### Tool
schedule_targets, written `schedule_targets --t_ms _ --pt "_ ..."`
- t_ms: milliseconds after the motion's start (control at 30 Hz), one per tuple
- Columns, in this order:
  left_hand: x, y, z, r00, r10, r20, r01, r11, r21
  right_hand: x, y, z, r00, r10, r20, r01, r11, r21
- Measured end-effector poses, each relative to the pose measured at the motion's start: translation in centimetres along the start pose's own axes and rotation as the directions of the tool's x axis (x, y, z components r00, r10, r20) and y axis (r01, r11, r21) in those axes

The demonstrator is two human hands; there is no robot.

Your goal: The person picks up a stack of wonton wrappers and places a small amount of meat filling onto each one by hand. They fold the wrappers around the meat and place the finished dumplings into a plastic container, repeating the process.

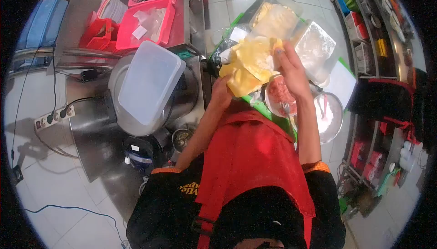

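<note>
Thin yellow dough sheets, like wonton wrappers, are held up in a loose stack over the green-edged work surface. My left hand grips their lower left edge, its fingers partly hidden behind them. At the right edge of the stack, my right hand is closed on the sheets with thumb and fingers. Just below that hand sits a bowl of pink minced meat with a fork in it. Behind the stack, a clear plastic container holds more pale yellow sheets.
A flour-dusted clear container stands to the right, above a metal bowl of white powder with a pink spoon. On the left, a translucent lid rests on a large round pot. Pink baskets sit beyond it; metal shelves line the right.
</note>
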State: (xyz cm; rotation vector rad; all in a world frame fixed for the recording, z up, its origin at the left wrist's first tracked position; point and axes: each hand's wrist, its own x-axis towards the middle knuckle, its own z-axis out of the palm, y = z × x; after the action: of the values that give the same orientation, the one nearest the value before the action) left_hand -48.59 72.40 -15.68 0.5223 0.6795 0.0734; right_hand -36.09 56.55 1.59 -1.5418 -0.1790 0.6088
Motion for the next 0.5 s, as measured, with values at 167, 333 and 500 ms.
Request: schedule_targets --t_ms 167,333,500 --pt "-0.5 0.2 0.4 0.999 -0.032 -0.031 0.032 0.999 0.021 1.9 3.4 -0.4 0.988 0.156 0.016 -0.156 0.984 0.086" --pt "-0.2 0.2 0.0 0.999 0.004 -0.050 -0.004 1.000 -0.004 1.6 1.5 0.5 0.992 0.123 -0.017 -0.120 0.985 0.122" --pt "0.4 0.4 -1.1 0.999 0.013 -0.046 -0.013 1.000 0.001 1.6 1.3 -0.1 1.000 0.008 -0.002 -0.007 0.984 0.180"
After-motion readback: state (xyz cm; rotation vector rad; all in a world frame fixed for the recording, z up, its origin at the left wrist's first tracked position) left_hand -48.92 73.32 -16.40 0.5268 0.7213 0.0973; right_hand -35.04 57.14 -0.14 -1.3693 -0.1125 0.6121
